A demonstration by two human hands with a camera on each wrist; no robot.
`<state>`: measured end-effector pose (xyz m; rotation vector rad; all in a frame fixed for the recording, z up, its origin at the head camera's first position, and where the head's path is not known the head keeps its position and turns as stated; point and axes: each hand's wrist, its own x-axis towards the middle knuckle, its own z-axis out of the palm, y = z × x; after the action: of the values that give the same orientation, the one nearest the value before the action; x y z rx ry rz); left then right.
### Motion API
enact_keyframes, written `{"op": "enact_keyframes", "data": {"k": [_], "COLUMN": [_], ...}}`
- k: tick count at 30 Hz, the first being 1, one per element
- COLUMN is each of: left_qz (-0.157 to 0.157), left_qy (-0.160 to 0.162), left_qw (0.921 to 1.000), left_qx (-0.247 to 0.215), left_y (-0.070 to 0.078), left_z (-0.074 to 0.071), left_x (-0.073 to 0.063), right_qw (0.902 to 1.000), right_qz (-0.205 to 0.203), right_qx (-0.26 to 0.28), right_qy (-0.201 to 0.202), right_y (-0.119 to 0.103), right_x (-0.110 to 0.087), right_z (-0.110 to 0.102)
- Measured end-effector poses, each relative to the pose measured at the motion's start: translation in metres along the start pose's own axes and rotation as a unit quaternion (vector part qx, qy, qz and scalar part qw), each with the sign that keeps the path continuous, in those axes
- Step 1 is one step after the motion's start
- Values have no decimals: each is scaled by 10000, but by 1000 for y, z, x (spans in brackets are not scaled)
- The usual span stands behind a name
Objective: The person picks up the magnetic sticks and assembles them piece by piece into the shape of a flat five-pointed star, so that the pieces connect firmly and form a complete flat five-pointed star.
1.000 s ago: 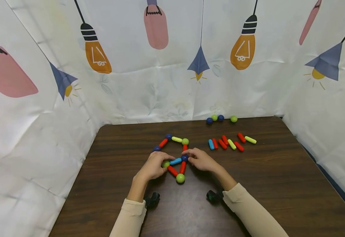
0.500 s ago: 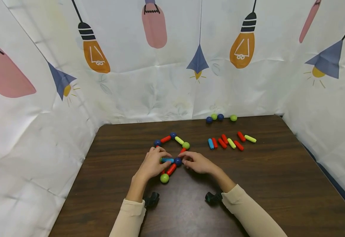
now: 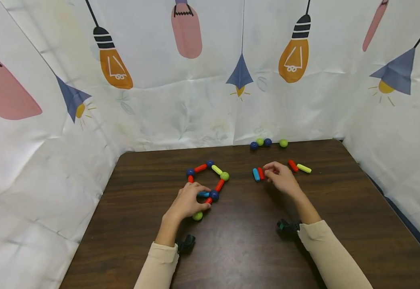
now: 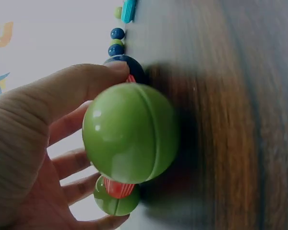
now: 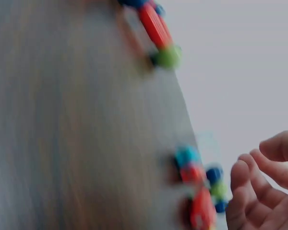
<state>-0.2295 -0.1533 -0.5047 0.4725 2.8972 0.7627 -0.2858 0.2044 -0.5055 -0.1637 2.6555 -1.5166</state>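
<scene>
A ring of magnetic rods [image 3: 219, 185] and balls lies on the table left of centre, with more pieces joined at its near side. My left hand [image 3: 186, 200] holds it around the dark blue ball [image 3: 214, 195] and light blue rod [image 3: 203, 194]. In the left wrist view the thumb tip is on that ball, behind a large green ball [image 4: 129, 134]. My right hand [image 3: 282, 178] hovers over the loose rods, fingers bent and apart, nothing seen between them. A loose red rod [image 3: 260, 173] and blue rod [image 3: 256, 174] lie by its fingertips; it hides others.
Right of my right hand lie another red rod [image 3: 293, 165] and a yellow-green rod [image 3: 304, 168]. Several loose balls, including a green ball [image 3: 283, 143], sit along the table's far edge. A printed white curtain [image 3: 210, 116] rises behind the table.
My right hand has left the dark blue ball and moved right to the loose rods. The joined pieces swung left earlier; my left hand stays on them, its thumb now nearer the dark blue ball.
</scene>
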Motion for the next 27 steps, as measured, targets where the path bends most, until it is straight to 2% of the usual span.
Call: {"op": "enact_keyframes", "data": {"k": [5,9,12,17,20,27], "left_qz": [-42,-35,-37,-27,17,18], "left_qy": [42,81,105,121,149,188], "left_qw": [9999,9999,9997,9994,9993,9990], "left_qx": [-87,-148,-227,-321,-330,-414], "left_y": [-3,-4,-6,-10,-11,-9], "left_z": [-4,-3,0,2,2,0], "left_x": [-1,0,1,2,2,0], "right_qw": [9940,9844,9812,9809,9782,9694], "right_qz": [531,948,1025,961,939,923], "right_qx": [21,-478,-978,-1565,-1809,-2224], "right_qy": [957,1401,1309,647,397,481], "right_y": [27,49,67,87,92,91], "right_x": [-3,-2,0,3,5,4], "right_z": [-48,-78,-95,-111,-116,-123]}}
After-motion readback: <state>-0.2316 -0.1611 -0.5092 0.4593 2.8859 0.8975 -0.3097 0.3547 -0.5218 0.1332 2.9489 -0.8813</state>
